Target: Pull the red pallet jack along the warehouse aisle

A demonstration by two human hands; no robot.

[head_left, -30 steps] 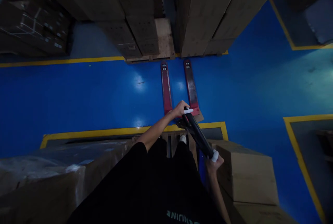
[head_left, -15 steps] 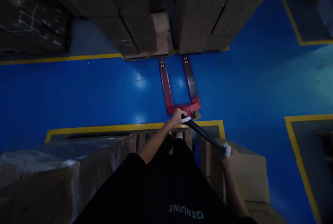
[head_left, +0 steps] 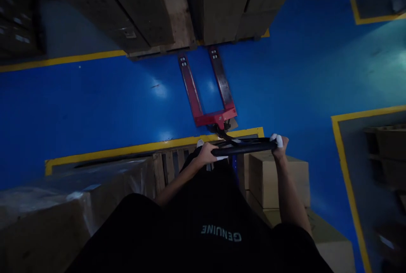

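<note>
A red pallet jack (head_left: 210,118) stands on the blue floor ahead of me, its two forks pointing away toward a loaded pallet. Its black handle (head_left: 244,148) lies crosswise in front of my body. My left hand (head_left: 208,154) is closed round the handle's left end. At the right end, my right hand (head_left: 279,144) grips the same handle, white covering showing on its fingers. The fork tips reach close to the edge of the wooden pallet (head_left: 179,15); whether they touch it I cannot tell.
Tall carton stacks (head_left: 228,11) stand on the pallet ahead. Plastic-wrapped cartons (head_left: 111,197) are at my left, and more cartons (head_left: 285,176) at my right. A slatted wooden pallet (head_left: 169,167) lies by my feet. Yellow lines (head_left: 152,146) border the blue aisle.
The handle has swung from a slant to nearly level across me, with my right hand moving up. The pallet jack and pallet ahead appear shifted up and left in view.
</note>
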